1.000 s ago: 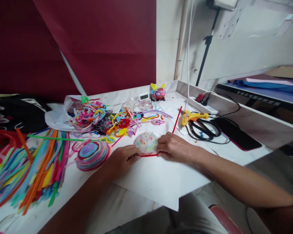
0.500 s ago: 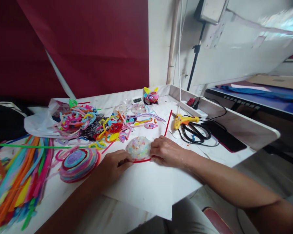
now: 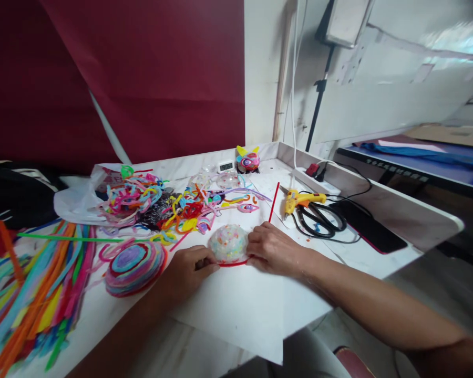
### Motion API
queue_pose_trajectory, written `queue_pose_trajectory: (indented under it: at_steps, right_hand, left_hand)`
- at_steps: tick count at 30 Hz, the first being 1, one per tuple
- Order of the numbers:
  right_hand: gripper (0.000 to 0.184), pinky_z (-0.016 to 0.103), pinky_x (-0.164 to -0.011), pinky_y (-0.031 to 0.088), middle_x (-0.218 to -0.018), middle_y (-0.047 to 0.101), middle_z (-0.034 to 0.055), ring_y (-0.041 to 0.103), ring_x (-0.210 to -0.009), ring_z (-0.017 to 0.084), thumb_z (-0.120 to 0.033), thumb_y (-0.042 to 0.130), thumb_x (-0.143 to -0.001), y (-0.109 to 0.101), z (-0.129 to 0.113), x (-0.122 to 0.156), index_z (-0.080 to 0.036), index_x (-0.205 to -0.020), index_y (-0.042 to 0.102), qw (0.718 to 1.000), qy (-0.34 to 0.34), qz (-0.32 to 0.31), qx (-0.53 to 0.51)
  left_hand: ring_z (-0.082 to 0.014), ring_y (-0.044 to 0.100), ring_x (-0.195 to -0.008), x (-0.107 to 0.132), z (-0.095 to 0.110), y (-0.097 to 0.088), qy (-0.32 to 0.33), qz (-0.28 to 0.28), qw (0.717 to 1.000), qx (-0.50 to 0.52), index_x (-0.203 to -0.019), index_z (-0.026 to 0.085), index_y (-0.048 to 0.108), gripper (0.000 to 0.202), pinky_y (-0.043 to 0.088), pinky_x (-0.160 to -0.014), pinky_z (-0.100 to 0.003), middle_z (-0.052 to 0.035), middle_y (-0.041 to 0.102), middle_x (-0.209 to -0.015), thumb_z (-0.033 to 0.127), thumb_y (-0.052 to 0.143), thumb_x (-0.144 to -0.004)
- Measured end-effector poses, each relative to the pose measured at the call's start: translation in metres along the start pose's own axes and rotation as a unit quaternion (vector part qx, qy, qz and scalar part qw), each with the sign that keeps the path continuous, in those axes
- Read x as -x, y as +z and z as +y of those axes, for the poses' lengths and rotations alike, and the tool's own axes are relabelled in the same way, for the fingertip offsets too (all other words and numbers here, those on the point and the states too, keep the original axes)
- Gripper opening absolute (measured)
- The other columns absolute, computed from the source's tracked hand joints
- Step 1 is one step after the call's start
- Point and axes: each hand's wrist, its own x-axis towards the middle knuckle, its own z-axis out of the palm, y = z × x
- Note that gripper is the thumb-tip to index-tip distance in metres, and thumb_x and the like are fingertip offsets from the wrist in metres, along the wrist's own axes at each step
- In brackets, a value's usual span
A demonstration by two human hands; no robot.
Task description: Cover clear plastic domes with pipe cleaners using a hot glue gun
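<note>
A clear dome (image 3: 228,241) flecked with colour sits on the white paper in front of me. Along its near bottom edge runs a red pipe cleaner (image 3: 234,264), and a red length sticks up beyond my right hand (image 3: 275,249). That hand is closed at the dome's right side, its fingers pressing the pipe cleaner against the edge. On the opposite side my left hand (image 3: 192,266) pinches the pipe cleaner by the dome's lower left. The fingers hide both of those spots. Left of my left hand lies a second dome (image 3: 136,266), wrapped in coiled coloured pipe cleaners.
Loose pipe cleaners (image 3: 43,294) fan out at the left. Behind them is a tangled coloured pile (image 3: 132,197) by a plastic bag (image 3: 73,205). A yellow glue gun (image 3: 299,199), black-handled scissors (image 3: 323,220) and a phone (image 3: 372,228) lie right. A decorated ball (image 3: 249,161) stands behind.
The whole scene has shifted slightly right and down with my head. Both hands keep their hold at the dome's edge, with hardly any visible movement.
</note>
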Motion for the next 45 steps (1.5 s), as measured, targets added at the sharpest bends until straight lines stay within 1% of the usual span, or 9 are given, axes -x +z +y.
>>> queue_pose_trajectory:
  at_steps: [10,16,23,31,35,37,39,41,45]
  right_hand:
    - [0.018,0.036,-0.077,0.036,-0.091,0.068,0.0093,0.061,-0.087,0.023,-0.033,0.065,-0.085,-0.006,-0.005,0.000,-0.015,-0.086,0.064,0.997,0.072,-0.014,-0.031]
    - [0.034,0.038,-0.083,0.040,-0.103,0.069,0.0119,0.064,-0.093,0.027,-0.031,0.070,-0.082,-0.011,-0.009,0.000,-0.012,-0.108,0.058,0.989,0.133,-0.021,-0.068]
    - [0.050,0.043,-0.088,0.044,-0.120,0.062,0.0158,0.063,-0.100,0.030,-0.034,0.069,-0.083,-0.012,-0.008,-0.002,-0.012,-0.124,0.052,0.990,0.128,-0.016,-0.056]
    - [0.065,0.046,-0.091,0.044,-0.129,0.059,0.0199,0.062,-0.110,0.033,-0.039,0.071,-0.081,-0.008,-0.005,-0.003,-0.010,-0.135,0.048,0.990,0.124,0.004,-0.061]
    - [0.059,0.045,-0.090,0.044,-0.127,0.063,0.0194,0.064,-0.108,0.033,-0.037,0.069,-0.084,-0.002,-0.002,-0.004,-0.010,-0.133,0.051,0.993,0.103,0.016,-0.060]
    - [0.056,0.044,-0.090,0.043,-0.125,0.065,0.0190,0.064,-0.108,0.032,-0.034,0.069,-0.084,0.000,-0.001,-0.005,-0.011,-0.132,0.053,0.993,0.099,0.029,-0.061]
    - [0.054,0.043,-0.090,0.042,-0.123,0.066,0.0185,0.065,-0.107,0.031,-0.033,0.069,-0.083,0.000,0.000,-0.006,-0.011,-0.130,0.054,0.993,0.096,0.036,-0.065]
    - [0.054,0.042,-0.090,0.042,-0.122,0.067,0.0180,0.065,-0.106,0.031,-0.034,0.070,-0.083,-0.001,0.000,-0.007,-0.011,-0.129,0.055,0.992,0.096,0.039,-0.069]
    - [0.055,0.041,-0.088,0.042,-0.118,0.068,0.0171,0.066,-0.104,0.030,-0.034,0.073,-0.081,-0.003,0.002,-0.009,-0.010,-0.127,0.056,0.992,0.101,0.041,-0.065]
  left_hand:
    - [-0.0105,0.047,-0.058,0.002,-0.003,0.006,-0.084,0.052,0.993,0.068,-0.086,0.021,0.054,0.025,0.035,-0.054,-0.023,0.0078,0.051,-0.066,0.031,0.071,-0.070]
    - [-0.0083,0.047,-0.059,0.001,-0.002,0.010,-0.083,0.088,0.988,0.098,-0.108,0.022,0.052,0.047,0.036,-0.054,-0.022,0.0061,0.049,-0.082,0.027,0.072,-0.066]
    - [-0.0076,0.046,-0.056,0.000,-0.006,0.013,-0.087,0.096,0.986,0.109,-0.118,0.022,0.050,0.056,0.036,-0.052,-0.022,0.0057,0.048,-0.084,0.029,0.072,-0.067]
    - [-0.0075,0.049,-0.060,0.000,-0.010,0.013,-0.042,0.105,0.992,0.064,-0.132,0.020,0.052,0.068,0.047,-0.060,-0.027,-0.0099,0.051,-0.126,0.031,0.072,-0.068]
    - [-0.0084,0.051,-0.062,0.000,-0.009,0.011,-0.048,0.076,0.995,0.048,-0.138,0.017,0.049,0.071,0.048,-0.064,-0.028,-0.0156,0.044,-0.144,0.033,0.069,-0.072]
    - [-0.0103,0.052,-0.061,0.000,-0.007,0.009,-0.062,0.066,0.995,0.033,-0.140,0.016,0.047,0.074,0.045,-0.062,-0.028,-0.0125,0.058,-0.127,0.035,0.068,-0.072]
    - [-0.0130,0.051,-0.059,0.000,-0.005,0.008,-0.069,0.061,0.995,0.024,-0.140,0.015,0.047,0.074,0.042,-0.060,-0.027,-0.0031,0.065,-0.091,0.037,0.068,-0.073]
    - [-0.0151,0.051,-0.058,0.000,-0.003,0.007,-0.073,0.060,0.995,0.018,-0.140,0.015,0.048,0.073,0.039,-0.058,-0.026,0.0045,0.055,-0.066,0.039,0.068,-0.074]
    - [-0.0158,0.050,-0.058,0.000,-0.001,0.007,-0.077,0.062,0.995,0.016,-0.138,0.016,0.049,0.070,0.035,-0.057,-0.025,0.0072,0.047,-0.059,0.039,0.067,-0.075]
